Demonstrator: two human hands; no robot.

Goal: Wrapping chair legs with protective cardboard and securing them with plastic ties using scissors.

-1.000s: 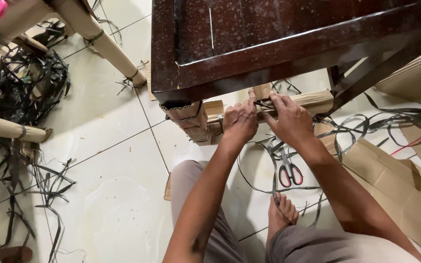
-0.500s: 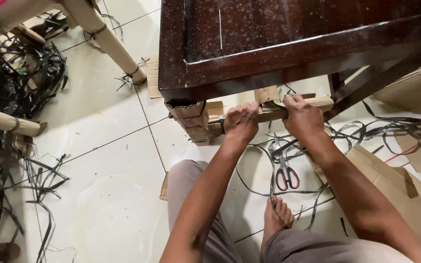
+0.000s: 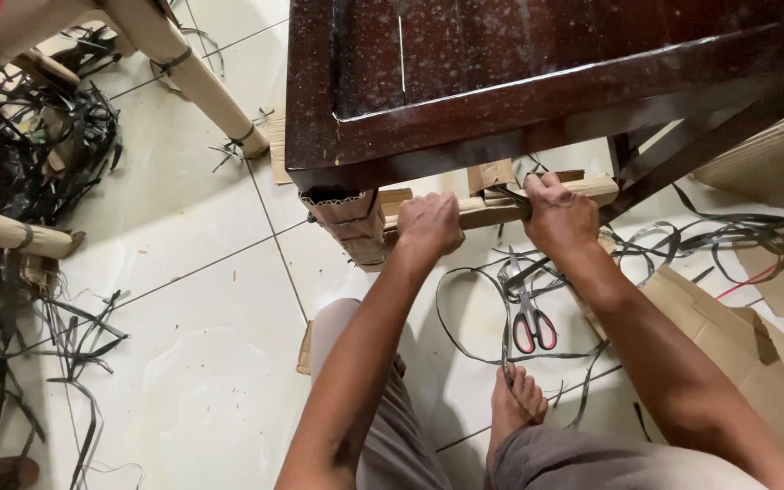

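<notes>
Cardboard-wrapped rail: the crossbar [image 3: 492, 210] runs under the dark wooden table [image 3: 537, 82], from the wrapped leg [image 3: 351, 227] at 9 o'clock toward the bare dark leg at 3 o'clock.
Left hand: the left hand [image 3: 428, 224] is curled over the rail just beside the wrapped leg, fingers closed on the cardboard.
Right hand: the right hand [image 3: 560, 216] grips the rail at 3 o'clock of the left, fingers shut around it and a black strap [image 3: 512, 193] crossing it there.
Scissors: red-handled scissors [image 3: 526, 313] lie on the tiled floor [image 3: 201, 299] at 6 o'clock of the rail, among loose strap loops.
Cardboard sheets: flat cardboard [image 3: 737, 354] lies at 4 o'clock.
Strap pile: tangled black strapping [image 3: 38, 145] sits at 9 o'clock, well apart.
Foot: a bare foot [image 3: 519, 399] rests at 6 o'clock of the scissors.
</notes>
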